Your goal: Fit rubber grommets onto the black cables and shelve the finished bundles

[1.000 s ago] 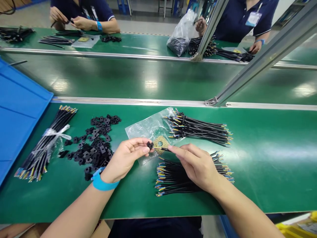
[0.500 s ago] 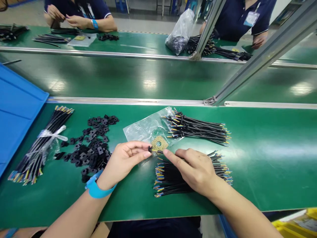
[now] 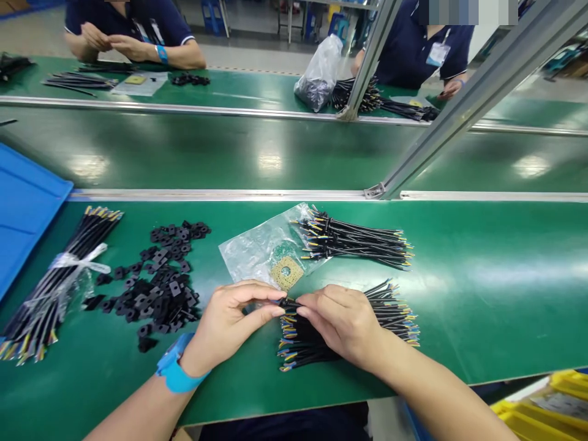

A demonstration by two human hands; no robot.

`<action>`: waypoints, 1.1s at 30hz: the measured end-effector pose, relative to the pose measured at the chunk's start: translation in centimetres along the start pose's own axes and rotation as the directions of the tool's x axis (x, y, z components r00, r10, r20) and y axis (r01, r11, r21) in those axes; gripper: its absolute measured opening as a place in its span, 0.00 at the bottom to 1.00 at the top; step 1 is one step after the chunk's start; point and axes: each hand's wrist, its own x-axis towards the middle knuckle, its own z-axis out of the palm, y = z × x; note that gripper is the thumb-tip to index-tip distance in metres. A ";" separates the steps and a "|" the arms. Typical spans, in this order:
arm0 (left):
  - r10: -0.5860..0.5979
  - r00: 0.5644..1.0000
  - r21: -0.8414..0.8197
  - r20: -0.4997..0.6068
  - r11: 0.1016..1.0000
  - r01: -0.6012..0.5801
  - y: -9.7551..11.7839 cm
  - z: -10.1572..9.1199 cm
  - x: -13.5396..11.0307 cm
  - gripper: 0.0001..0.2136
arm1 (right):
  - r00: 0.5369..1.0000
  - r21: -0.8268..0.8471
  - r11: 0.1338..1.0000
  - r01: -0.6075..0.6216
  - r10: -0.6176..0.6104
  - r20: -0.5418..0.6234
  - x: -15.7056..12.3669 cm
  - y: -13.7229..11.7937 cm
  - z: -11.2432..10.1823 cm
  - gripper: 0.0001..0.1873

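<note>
Between my two hands, a short black cable (image 3: 294,304) runs level with a small black rubber piece at its left end. My left hand (image 3: 236,315), with a blue wristband, pinches that piece between thumb and forefinger. My right hand (image 3: 346,321) grips the cable just beside it, thumb and fingers closed. Below my right hand lies a stack of black cables (image 3: 395,315) with blue and yellow wire ends. Just beyond my fingertips, a yellow square sponge (image 3: 287,275) with a central hole rests on a clear plastic bag (image 3: 245,245).
A pile of small black rubber pieces (image 3: 160,297) lies left of my left hand. Farther left are a tied cable bundle (image 3: 59,278) and a blue bin (image 3: 27,214). Cables with black pieces fitted (image 3: 362,242) lie beyond my right hand. Co-workers (image 3: 133,37) sit across the bench.
My hands have come down slightly, away from the sponge. The yellow wire end that showed between them is now covered, and the rubber piece and cable sit closer together. The whole view has shifted.
</note>
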 end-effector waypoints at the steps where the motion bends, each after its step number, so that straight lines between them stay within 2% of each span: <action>1: 0.049 0.999 0.032 0.008 0.998 -0.049 0.0 -0.1 0.0 0.07 | 0.999 0.035 0.999 -0.021 0.020 0.026 0.0 -0.1 0.0 0.09; 8: 0.233 0.969 0.107 0.085 0.964 -0.241 -0.1 0.1 -0.1 0.06 | 0.979 0.199 0.969 -0.144 0.111 0.170 0.2 -0.5 0.2 0.16; 13: 0.225 0.971 0.122 0.081 0.965 -0.233 0.0 0.5 -0.2 0.06 | 0.974 0.239 0.955 -0.178 0.137 0.180 0.2 -0.3 0.5 0.17; 15: 0.183 0.980 0.122 0.073 0.974 -0.190 -0.1 0.5 -0.3 0.11 | 0.982 0.216 0.965 -0.150 0.120 0.146 0.3 -0.2 0.6 0.17; 18: 0.134 0.985 0.086 0.108 0.986 -0.144 -0.1 0.0 -0.5 0.27 | 0.992 0.174 0.981 -0.085 0.067 0.107 0.5 -0.3 0.6 0.17; 21: 0.139 0.982 0.200 0.130 0.966 -0.163 0.8 -1.7 -0.7 0.36 | 0.997 0.113 0.993 -0.029 0.020 0.076 0.8 -0.3 0.1 0.16; 23: 0.143 0.988 0.386 0.059 0.910 -0.155 1.9 -3.7 -1.2 0.33 | 1.000 0.008 1.000 0.018 -0.019 0.012 0.9 0.6 -0.8 0.13; 25: 0.148 0.986 0.570 -0.082 0.818 -0.075 3.1 -5.9 -1.9 0.23 | 0.996 -0.161 0.986 0.038 -0.051 -0.078 0.9 2.4 -2.0 0.07; 26: 0.158 0.975 0.641 -0.154 0.767 -0.023 3.5 -7.0 -2.4 0.18 | 0.992 -0.248 0.968 0.023 -0.053 -0.115 0.9 3.6 -2.6 0.05; 28: 0.188 0.954 0.741 -0.232 0.670 0.048 3.6 -8.8 -3.6 0.12 | 0.988 -0.384 0.922 -0.053 -0.008 -0.156 0.9 5.9 -3.5 0.09; 29: 0.193 0.955 0.779 -0.226 0.624 0.058 3.2 -9.4 -4.3 0.12 | 0.986 -0.424 0.900 -0.099 0.031 -0.165 0.9 6.9 -3.8 0.12; 31: 0.171 0.975 0.845 -0.145 0.533 0.032 1.7 -10.3 -5.7 0.15 | 0.981 -0.451 0.877 -0.168 0.106 -0.159 0.8 7.9 -4.2 0.15; 33: 0.101 0.994 0.892 -0.039 0.453 -0.011 -0.3 -10.5 -7.0 0.18 | 0.986 -0.391 0.906 -0.161 0.133 -0.097 0.7 7.4 -4.4 0.13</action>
